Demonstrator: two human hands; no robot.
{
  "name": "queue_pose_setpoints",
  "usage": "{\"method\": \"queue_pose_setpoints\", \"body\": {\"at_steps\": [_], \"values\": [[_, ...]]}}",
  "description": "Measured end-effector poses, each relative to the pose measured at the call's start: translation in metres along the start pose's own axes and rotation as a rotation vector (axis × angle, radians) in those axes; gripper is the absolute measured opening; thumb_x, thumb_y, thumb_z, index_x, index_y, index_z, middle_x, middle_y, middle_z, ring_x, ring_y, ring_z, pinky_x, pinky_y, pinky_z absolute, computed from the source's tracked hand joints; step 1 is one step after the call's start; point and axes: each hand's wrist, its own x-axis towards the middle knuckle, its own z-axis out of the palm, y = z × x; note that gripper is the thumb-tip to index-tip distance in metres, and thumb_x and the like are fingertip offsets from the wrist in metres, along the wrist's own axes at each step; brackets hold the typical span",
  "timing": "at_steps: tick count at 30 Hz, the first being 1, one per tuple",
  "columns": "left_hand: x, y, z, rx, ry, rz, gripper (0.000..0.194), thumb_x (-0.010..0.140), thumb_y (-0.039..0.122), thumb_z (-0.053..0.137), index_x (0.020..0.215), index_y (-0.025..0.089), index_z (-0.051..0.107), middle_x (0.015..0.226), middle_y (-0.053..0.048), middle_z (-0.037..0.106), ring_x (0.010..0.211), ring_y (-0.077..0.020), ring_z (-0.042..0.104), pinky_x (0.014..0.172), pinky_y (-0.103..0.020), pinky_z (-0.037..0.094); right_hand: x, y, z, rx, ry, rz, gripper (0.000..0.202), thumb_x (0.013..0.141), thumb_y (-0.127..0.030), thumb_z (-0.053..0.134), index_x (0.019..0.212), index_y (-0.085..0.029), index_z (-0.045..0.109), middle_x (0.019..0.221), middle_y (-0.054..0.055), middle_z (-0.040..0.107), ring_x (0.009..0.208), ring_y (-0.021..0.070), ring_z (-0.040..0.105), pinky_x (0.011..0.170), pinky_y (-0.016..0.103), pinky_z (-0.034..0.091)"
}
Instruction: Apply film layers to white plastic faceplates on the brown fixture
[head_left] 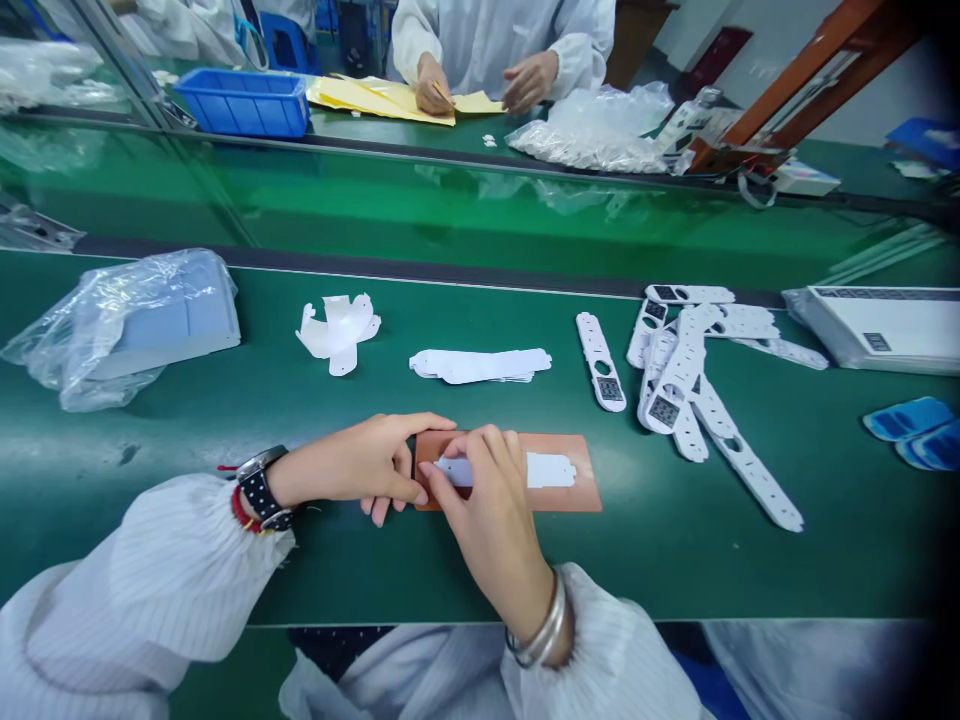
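White notched strip (551, 470) on orange-brown flat board (589, 492): your left hand (345, 462), fingers apart; right hand (495, 495), grip unclear; uneven pressure could skew strip.

No words, numbers or brands can be read. Dark, square code-like prints stand on the lone white strip (592, 340) and on some strips in the pile (691, 352) to its right, and a small dark square mark on the wrapped white panels (919, 325); all are too small to make out.
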Motion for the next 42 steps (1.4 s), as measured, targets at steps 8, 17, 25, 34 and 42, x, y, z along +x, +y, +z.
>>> {"method": "queue_pose_setpoints", "body": {"at_steps": [8,17,25,34,42], "values": [[-0.001,-0.003,-0.001,-0.010,-0.015,0.031,0.069,0.077,0.018,0.062,0.138,0.028,0.033,0.055,0.007,0.062,0.041,-0.0118,0.059,0.035,-0.014,0.042,-0.001,0.000,-0.008,0.131,-0.071,0.040,0.012,0.088,-0.017,0.052,0.077,-0.020,0.050,0.085,0.002,0.052,0.084,0.0192,0.044,0.074,0.035,0.040],[0.000,0.000,0.003,0.011,0.042,0.051,0.049,0.087,0.026,0.048,0.134,0.027,0.038,0.054,0.006,0.061,0.039,-0.0122,0.059,0.034,-0.015,0.042,-0.005,-0.006,-0.003,0.059,-0.040,0.053,0.019,0.093,-0.019,0.041,0.076,-0.020,0.049,0.085,0.004,0.052,0.084,0.0200,0.044,0.074,0.037,0.038],[-0.001,0.002,0.008,0.002,0.082,0.034,0.052,0.082,0.024,0.052,0.133,0.026,0.040,0.054,0.005,0.061,0.037,-0.0122,0.058,0.032,-0.015,0.041,-0.007,-0.008,-0.003,0.059,-0.025,0.089,0.022,0.093,-0.017,0.039,0.073,-0.020,0.046,0.084,0.003,0.051,0.082,0.0200,0.043,0.074,0.038,0.037],[0.000,-0.003,0.005,-0.018,0.046,0.051,0.051,0.084,0.022,0.048,0.134,0.027,0.038,0.056,0.006,0.060,0.040,-0.0130,0.059,0.034,-0.015,0.042,-0.013,-0.001,-0.008,0.006,-0.034,-0.089,0.019,0.094,-0.017,0.040,0.090,-0.020,0.059,0.090,0.006,0.054,0.086,0.0208,0.044,0.074,0.037,0.039],[-0.001,0.000,-0.004,-0.049,-0.069,0.021,0.063,0.080,0.009,0.045,0.139,0.024,0.028,0.061,0.004,0.063,0.047,-0.0124,0.062,0.042,-0.016,0.047,-0.020,-0.004,-0.005,-0.339,-0.045,-0.258,0.026,0.093,-0.027,0.044,0.109,-0.016,0.062,0.085,0.011,0.060,0.077,0.0245,0.044,0.062,0.039,0.033]]}}
